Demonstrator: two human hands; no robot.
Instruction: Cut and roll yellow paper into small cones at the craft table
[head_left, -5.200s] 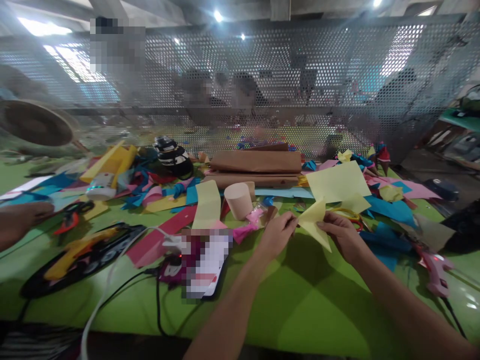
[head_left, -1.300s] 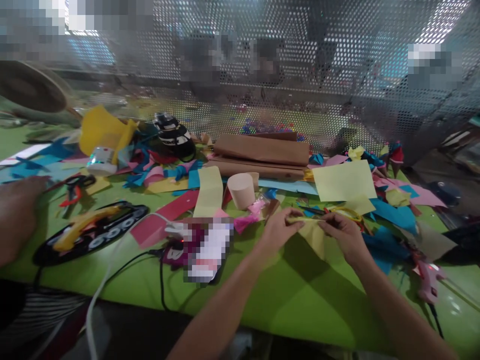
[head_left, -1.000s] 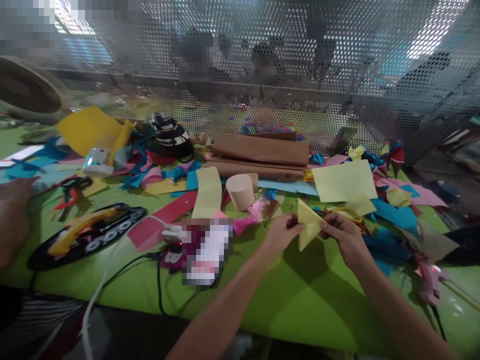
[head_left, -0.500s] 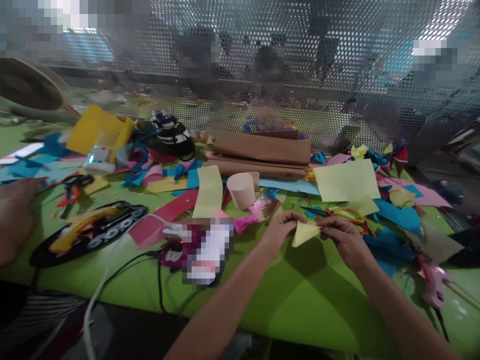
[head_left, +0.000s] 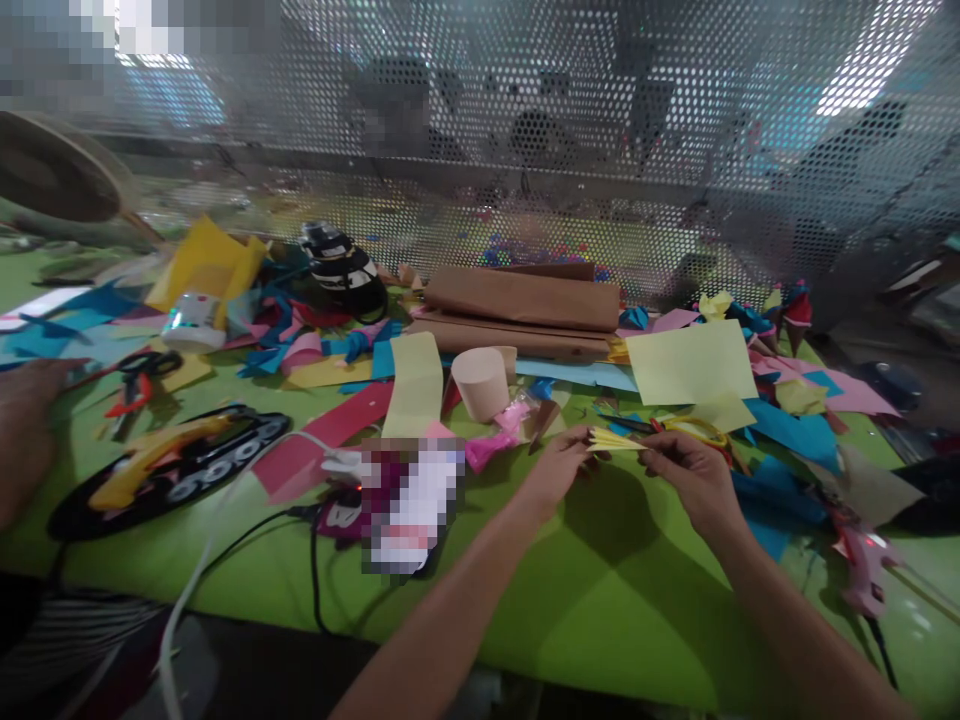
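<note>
Just above the green table (head_left: pixel 600 600), a small piece of folded yellow paper (head_left: pixel 615 441) is held between both hands. Its pleated layers fan out at the left end and narrow toward the right. My left hand (head_left: pixel 559 468) pinches the wide end with closed fingers. At the narrow end, the closed fingers of my right hand (head_left: pixel 690 478) grip the paper. Behind the right hand lie scissors (head_left: pixel 697 430) with yellow and red handles, partly hidden. A pink glue gun (head_left: pixel 866 565) rests farther right.
A phone (head_left: pixel 416 505) and a power strip (head_left: pixel 345 515) with cords lie left of my arms. Brown paper rolls (head_left: pixel 517 300), a cream tape roll (head_left: pixel 480 383) and coloured scraps line the back. Another person's hand (head_left: pixel 30 430) is at far left, near orange-handled scissors (head_left: pixel 139 385).
The yellow paper has turned from showing a flat triangular face to showing its pleated edges. Both my hands keep hold of it. The other person's hand has shifted slightly left.
</note>
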